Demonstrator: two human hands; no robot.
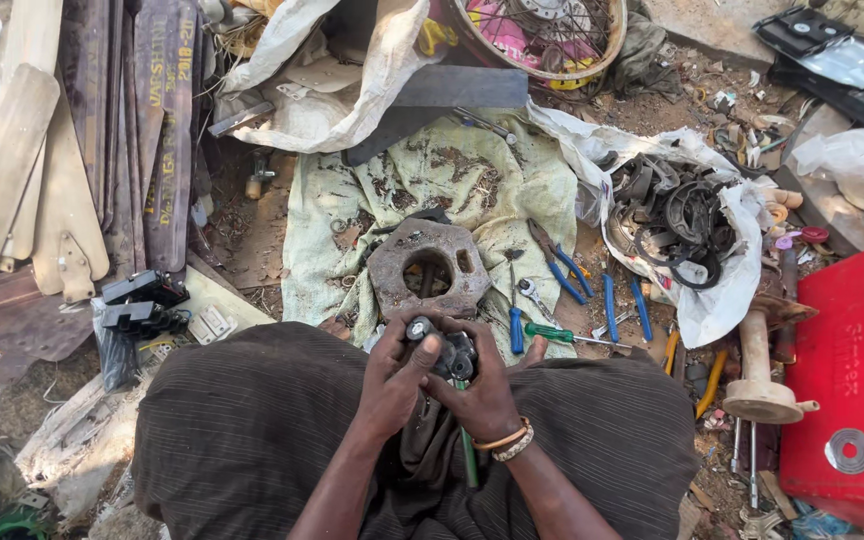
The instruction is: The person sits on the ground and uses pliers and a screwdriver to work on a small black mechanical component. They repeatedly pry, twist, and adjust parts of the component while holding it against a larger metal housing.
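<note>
Left hand (395, 378) and right hand (480, 392) are both clamped on a small dark metal mechanical part (449, 350), held over the lap just short of the rusty hexagonal metal plate (428, 266) on the pale green cloth (337, 215). Part looks rigid, dense for its size, probably greasy, so grip the body sides with fingers wrapped round. Blue-handled pliers (559, 266) lie to the right.

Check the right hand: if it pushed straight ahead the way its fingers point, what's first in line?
The right hand already grips a small dark metal part together with the left hand. Beyond that, straight ahead and up the picture, the rusty hexagonal metal block on the pale cloth probably comes first; depth is unclear.
</note>
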